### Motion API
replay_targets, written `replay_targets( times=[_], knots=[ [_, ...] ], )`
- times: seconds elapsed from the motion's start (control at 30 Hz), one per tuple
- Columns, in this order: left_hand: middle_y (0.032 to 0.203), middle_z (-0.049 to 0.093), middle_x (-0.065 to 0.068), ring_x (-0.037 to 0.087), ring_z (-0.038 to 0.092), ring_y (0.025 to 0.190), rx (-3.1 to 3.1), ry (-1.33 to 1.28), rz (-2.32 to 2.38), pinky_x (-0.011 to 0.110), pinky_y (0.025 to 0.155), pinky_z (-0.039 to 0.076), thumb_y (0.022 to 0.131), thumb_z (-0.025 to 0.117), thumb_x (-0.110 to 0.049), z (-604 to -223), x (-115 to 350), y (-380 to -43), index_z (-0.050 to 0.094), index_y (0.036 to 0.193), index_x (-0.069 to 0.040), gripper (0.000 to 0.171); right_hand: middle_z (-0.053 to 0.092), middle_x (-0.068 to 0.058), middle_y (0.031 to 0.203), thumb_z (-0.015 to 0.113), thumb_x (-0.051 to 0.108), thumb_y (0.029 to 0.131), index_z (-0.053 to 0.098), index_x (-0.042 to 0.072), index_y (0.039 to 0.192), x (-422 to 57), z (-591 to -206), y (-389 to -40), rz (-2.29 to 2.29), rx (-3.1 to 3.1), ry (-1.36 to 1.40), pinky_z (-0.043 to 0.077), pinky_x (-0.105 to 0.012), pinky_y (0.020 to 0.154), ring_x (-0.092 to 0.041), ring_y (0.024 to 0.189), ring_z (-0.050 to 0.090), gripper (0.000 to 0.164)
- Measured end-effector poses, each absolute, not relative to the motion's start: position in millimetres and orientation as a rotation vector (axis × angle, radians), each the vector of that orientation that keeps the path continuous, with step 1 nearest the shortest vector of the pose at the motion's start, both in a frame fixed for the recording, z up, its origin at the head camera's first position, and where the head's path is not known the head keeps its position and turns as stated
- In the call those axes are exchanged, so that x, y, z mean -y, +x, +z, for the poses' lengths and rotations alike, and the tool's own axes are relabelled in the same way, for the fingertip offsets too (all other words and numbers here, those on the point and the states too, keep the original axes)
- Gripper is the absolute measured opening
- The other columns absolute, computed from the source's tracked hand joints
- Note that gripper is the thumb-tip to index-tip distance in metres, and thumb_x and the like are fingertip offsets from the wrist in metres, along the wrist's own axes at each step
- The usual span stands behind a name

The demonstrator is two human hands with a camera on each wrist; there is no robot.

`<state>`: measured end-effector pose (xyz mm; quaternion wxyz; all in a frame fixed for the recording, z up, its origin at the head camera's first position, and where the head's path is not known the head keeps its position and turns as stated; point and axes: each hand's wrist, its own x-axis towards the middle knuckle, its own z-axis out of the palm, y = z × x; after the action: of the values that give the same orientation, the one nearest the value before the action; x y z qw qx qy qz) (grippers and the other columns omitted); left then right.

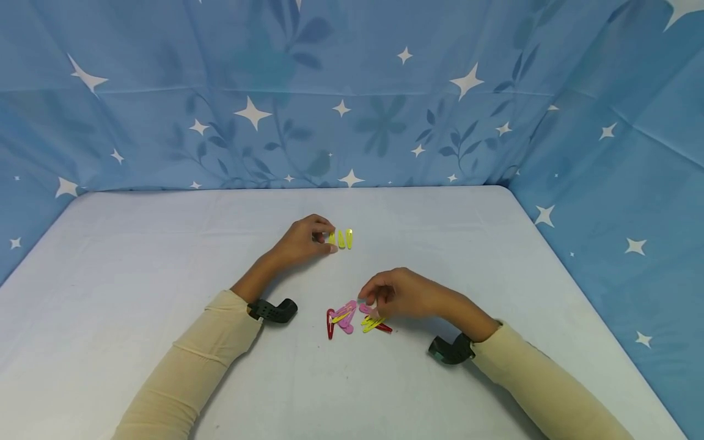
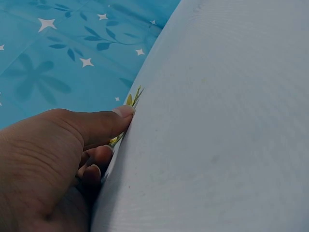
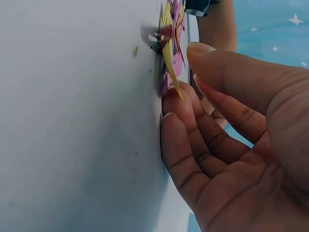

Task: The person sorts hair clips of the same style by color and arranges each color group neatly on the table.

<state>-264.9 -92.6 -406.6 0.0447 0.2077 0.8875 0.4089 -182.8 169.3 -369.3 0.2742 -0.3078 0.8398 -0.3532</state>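
Note:
My left hand (image 1: 305,238) pinches a yellow snap hair clip (image 1: 332,238) by its ends, thumb at the near end and a finger at the far end, down at the white tabletop. Two more yellow hair clips (image 1: 349,239) lie upright beside it, just to the right. Lower down, my right hand (image 1: 409,294) hovers over a loose pile of clips, its thumb apart from its bent fingers. In the right wrist view, the tip of a yellow clip (image 3: 173,77) lies against those fingertips. The pile mixes pink clips (image 1: 346,327), red clips (image 1: 330,324) and yellow ones.
A white cloth-covered table (image 1: 165,256) spreads under both hands. Blue curtain (image 1: 308,140) with stars and leaves hangs along its back and right side. Dark cameras (image 1: 277,310) are strapped at both wrists, below beige sleeves (image 1: 181,366).

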Motion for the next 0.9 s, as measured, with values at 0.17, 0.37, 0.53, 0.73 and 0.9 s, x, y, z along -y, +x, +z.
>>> replay_targets(
  times=[0.17, 0.37, 0.53, 0.73, 0.9],
  knots=[
    [0.130, 0.057, 0.015, 0.025, 0.060, 0.100, -2.705, 0.638, 1.247, 0.036, 0.085, 0.049, 0.087, 0.076, -0.016, -406.8, 92.2, -265.0, 0.065, 0.126, 0.002, 0.044, 0.066, -0.001, 0.098, 0.071, 0.000, 0.085, 0.070, 0.009, 0.112, -173.5, -373.5, -177.9, -0.952, -2.289, -0.879, 0.052, -0.022, 0.071, -0.010, 0.077, 0.057, 0.029],
    [0.131, 0.057, 0.014, 0.025, 0.060, 0.100, -2.695, 0.616, 1.259, 0.037, 0.086, 0.049, 0.087, 0.076, -0.016, -408.8, 92.7, -266.3, 0.065, 0.127, 0.001, 0.045, 0.064, 0.000, 0.090, 0.067, -0.002, 0.087, 0.071, 0.010, 0.109, -172.5, -374.3, -175.6, -0.895, -2.310, -0.931, 0.051, -0.021, 0.070, -0.010, 0.079, 0.055, 0.025],
    [0.130, 0.057, 0.014, 0.025, 0.060, 0.100, -2.687, 0.623, 1.264, 0.037, 0.085, 0.049, 0.087, 0.076, -0.016, -408.0, 92.8, -266.2, 0.064, 0.127, 0.002, 0.045, 0.063, 0.004, 0.087, 0.069, 0.000, 0.089, 0.073, 0.011, 0.103, -172.5, -372.1, -174.3, -0.853, -2.318, -0.950, 0.052, -0.020, 0.073, -0.008, 0.080, 0.055, 0.018],
    [0.129, 0.057, 0.015, 0.024, 0.059, 0.098, -2.694, 0.644, 1.256, 0.035, 0.084, 0.048, 0.087, 0.076, -0.016, -407.2, 93.2, -266.2, 0.065, 0.127, 0.002, 0.046, 0.064, 0.005, 0.089, 0.068, 0.002, 0.090, 0.072, 0.013, 0.096, -172.8, -369.7, -173.8, -0.838, -2.335, -0.981, 0.051, -0.021, 0.074, -0.007, 0.080, 0.055, 0.013],
    [0.127, 0.058, 0.015, 0.024, 0.058, 0.096, -2.704, 0.651, 1.254, 0.033, 0.081, 0.047, 0.086, 0.076, -0.016, -407.0, 93.0, -266.1, 0.064, 0.127, 0.003, 0.046, 0.061, 0.006, 0.081, 0.069, 0.004, 0.091, 0.068, 0.014, 0.092, -172.9, -368.4, -174.1, -0.879, -2.320, -0.948, 0.050, -0.021, 0.070, -0.008, 0.076, 0.053, 0.010]
  ],
)
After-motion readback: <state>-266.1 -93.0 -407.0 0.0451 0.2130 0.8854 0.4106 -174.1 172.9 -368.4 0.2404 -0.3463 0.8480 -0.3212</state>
